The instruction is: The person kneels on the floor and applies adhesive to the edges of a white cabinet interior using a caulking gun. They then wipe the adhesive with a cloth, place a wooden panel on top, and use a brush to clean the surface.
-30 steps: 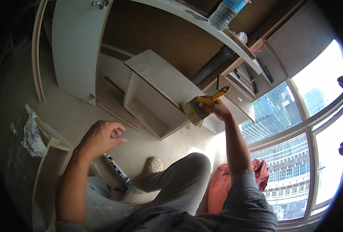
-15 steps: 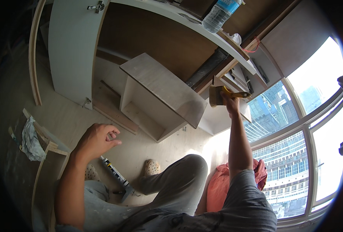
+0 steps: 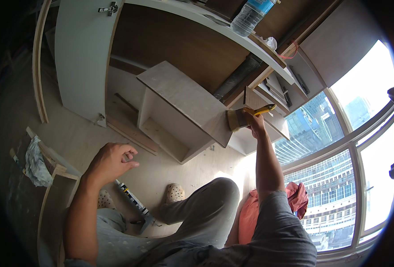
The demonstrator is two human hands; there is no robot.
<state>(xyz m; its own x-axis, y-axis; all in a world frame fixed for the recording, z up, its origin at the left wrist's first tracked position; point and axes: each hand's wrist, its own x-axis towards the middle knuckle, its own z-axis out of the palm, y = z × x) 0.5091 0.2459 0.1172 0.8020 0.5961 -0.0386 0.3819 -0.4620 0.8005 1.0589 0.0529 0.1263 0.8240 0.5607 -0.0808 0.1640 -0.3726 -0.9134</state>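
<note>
A wide paintbrush (image 3: 237, 120) with a yellow handle is gripped in my right hand (image 3: 254, 123). Its bristles are at the right end of a pale cabinet box's top panel (image 3: 183, 100), seemingly against its edge. The box has an open front and stands low on the floor. My left hand (image 3: 112, 161) hovers in front of the box at the left, fingers half curled and thumb apart, with nothing seen in it. Below that hand, a caulking gun with a sealant tube (image 3: 134, 199) lies on the floor between my feet.
A white cabinet door (image 3: 82, 62) stands at the left beside the counter edge (image 3: 197, 18), which holds a water bottle (image 3: 251, 18). Crumpled plastic (image 3: 38, 163) lies on boards at the left. A red bag (image 3: 249, 218) is by the window at my right.
My right hand has moved left and slightly down with the paintbrush, bringing its bristles to the end of the box's top panel. My left hand has stayed in place.
</note>
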